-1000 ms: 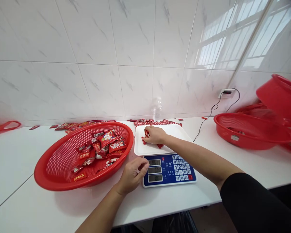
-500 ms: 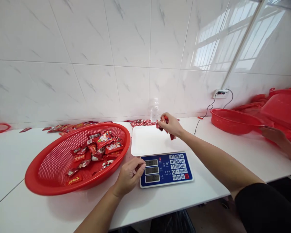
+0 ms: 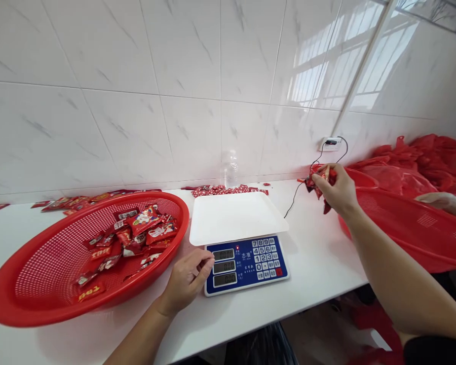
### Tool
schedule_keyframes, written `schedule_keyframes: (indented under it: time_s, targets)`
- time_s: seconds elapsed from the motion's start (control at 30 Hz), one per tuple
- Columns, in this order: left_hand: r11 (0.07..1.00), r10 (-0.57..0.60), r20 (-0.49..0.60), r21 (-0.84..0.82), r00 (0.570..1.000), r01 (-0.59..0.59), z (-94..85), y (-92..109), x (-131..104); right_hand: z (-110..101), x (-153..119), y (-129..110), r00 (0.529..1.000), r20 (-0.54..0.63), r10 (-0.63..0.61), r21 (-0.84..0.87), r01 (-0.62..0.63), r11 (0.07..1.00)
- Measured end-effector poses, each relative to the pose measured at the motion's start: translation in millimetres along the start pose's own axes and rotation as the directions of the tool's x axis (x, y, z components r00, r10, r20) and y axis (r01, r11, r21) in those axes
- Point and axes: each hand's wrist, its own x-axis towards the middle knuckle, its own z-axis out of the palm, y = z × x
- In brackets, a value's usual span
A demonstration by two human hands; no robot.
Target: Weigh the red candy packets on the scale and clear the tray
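My right hand (image 3: 336, 188) is closed round several red candy packets (image 3: 314, 185), held above the table between the scale and the red basket at right. Beside the blue scale panel (image 3: 247, 264), at its left edge, is my left hand (image 3: 188, 279); its fingers are curled with thumb and fingertips together, and anything between them is too small to tell. The white scale tray (image 3: 235, 218) has nothing on it. A large red perforated basket (image 3: 34, 253) at left holds a pile of red candy packets (image 3: 144, 220).
A clear bottle (image 3: 231, 170) stands among small red packets (image 3: 213, 190) along the wall. Another person's hand (image 3: 439, 201) touches a red basket (image 3: 399, 223) at right. Red bags (image 3: 433, 154) are heaped behind. A cable (image 3: 294, 198) runs to the wall socket (image 3: 330, 144).
My right hand has moved right, off the scale tray, with the packets. The other person's red basket has come closer on the right. The view has shifted to the right.
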Motion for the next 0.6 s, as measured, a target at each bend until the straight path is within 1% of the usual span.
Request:
schedule_keyframes:
  time_s: [0.1,0.23,0.33,0.4,0.47,0.53,0.6]
  targets:
    - [1.0,0.005,-0.001,0.011,1.0,-0.005,0.5,-2.0,-0.3,-15.3,10.3,27.4,0.997,-0.062,0.05,-0.152,-0.059,0.987]
    - [1.0,0.0,-0.005,0.021,1.0,0.0,0.9,-4.1,-0.2,-31.2,27.8,75.0,0.968,-0.108,0.225,-0.311,-0.248,0.918]
    - [1.0,-0.004,-0.006,0.024,1.0,0.005,1.1,-4.1,0.3,-41.7,34.4,109.4,0.947,-0.108,0.303,-0.382,-0.321,0.867]
    - [1.0,-0.013,-0.002,0.022,1.0,0.013,1.0,-3.5,0.6,-44.4,34.1,128.5,0.94,-0.082,0.331,-0.429,-0.333,0.84]
    - [1.0,-0.022,0.004,0.021,1.0,0.022,1.0,-2.9,0.7,-41.7,31.5,144.6,0.94,-0.044,0.338,-0.47,-0.318,0.824]
    - [0.999,-0.022,0.011,0.026,1.0,0.021,1.0,-2.6,0.5,-34.5,28.1,158.0,0.948,-0.009,0.32,-0.496,-0.282,0.821]
    - [0.999,-0.018,0.016,0.034,1.0,0.018,1.2,-2.8,0.4,-25.5,24.9,168.3,0.962,0.019,0.274,-0.505,-0.227,0.833]
